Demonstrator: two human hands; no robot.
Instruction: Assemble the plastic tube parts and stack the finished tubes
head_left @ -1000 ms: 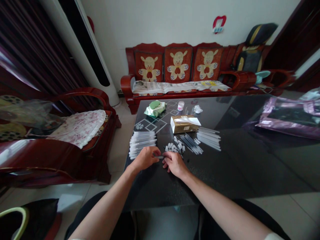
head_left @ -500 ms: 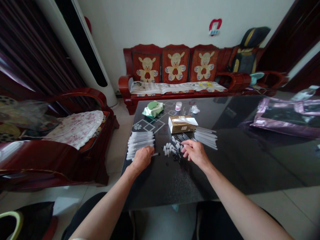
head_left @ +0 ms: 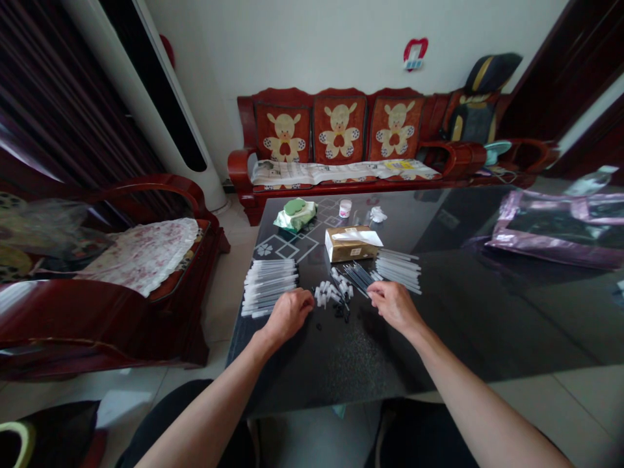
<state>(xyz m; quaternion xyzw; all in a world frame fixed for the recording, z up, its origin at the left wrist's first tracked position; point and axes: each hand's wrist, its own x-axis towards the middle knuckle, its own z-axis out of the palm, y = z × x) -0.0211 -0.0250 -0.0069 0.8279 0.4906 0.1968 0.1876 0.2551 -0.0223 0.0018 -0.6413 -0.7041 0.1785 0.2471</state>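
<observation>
My left hand (head_left: 291,313) is closed, its fingertips beside a pile of small white pen caps (head_left: 324,294); whatever it may hold is hidden. To its left, white translucent pen barrels (head_left: 268,286) lie side by side in a row. My right hand (head_left: 396,304) pinches at the near ends of several thin dark pen refills (head_left: 358,275). Behind that hand, more white pen barrels (head_left: 400,268) are fanned out. Small black pen parts (head_left: 340,312) lie scattered between the two hands, close to the caps.
Behind the refills stands a gold tissue box (head_left: 351,244). A green wipes pack (head_left: 295,213), a small white jar (head_left: 345,208) and a crumpled tissue (head_left: 377,214) lie farther back on the dark glossy table (head_left: 439,325). A purple-edged plastic bag (head_left: 556,227) is at right.
My left hand has moved right, away from the row of barrels toward the caps. My right hand has gone from above the caps to the near ends of the refills, its fingers closing.
</observation>
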